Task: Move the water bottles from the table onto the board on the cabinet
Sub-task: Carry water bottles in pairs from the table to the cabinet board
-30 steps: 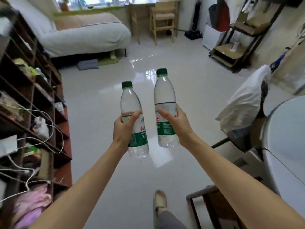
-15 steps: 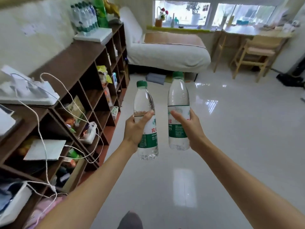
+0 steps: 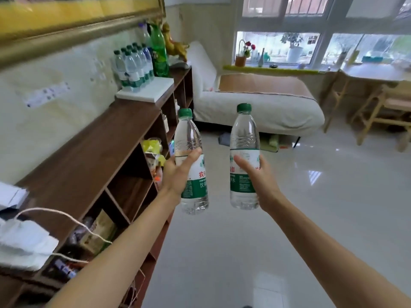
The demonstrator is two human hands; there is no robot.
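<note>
My left hand (image 3: 178, 174) grips a clear water bottle (image 3: 191, 138) with a green cap and green label, held upright in mid-air. My right hand (image 3: 255, 176) grips a second bottle (image 3: 244, 134) of the same kind, a little apart to the right. Both bottles hang over the floor, beside the brown cabinet (image 3: 93, 156). Far along the cabinet top lies the white board (image 3: 153, 93), with several water bottles (image 3: 133, 65) standing on its back part.
A large green bottle (image 3: 159, 54) stands behind the board. White devices and cables (image 3: 24, 238) lie on the cabinet's near end. A white sofa bed (image 3: 255, 103) is ahead, a wooden chair and desk (image 3: 382, 107) at right. Shiny tiled floor (image 3: 289, 218) lies between.
The view has swung left and moved closer to the cabinet; the board with its bottles now appears larger and nearer. Both hands still carry their bottles, now slightly farther apart.
</note>
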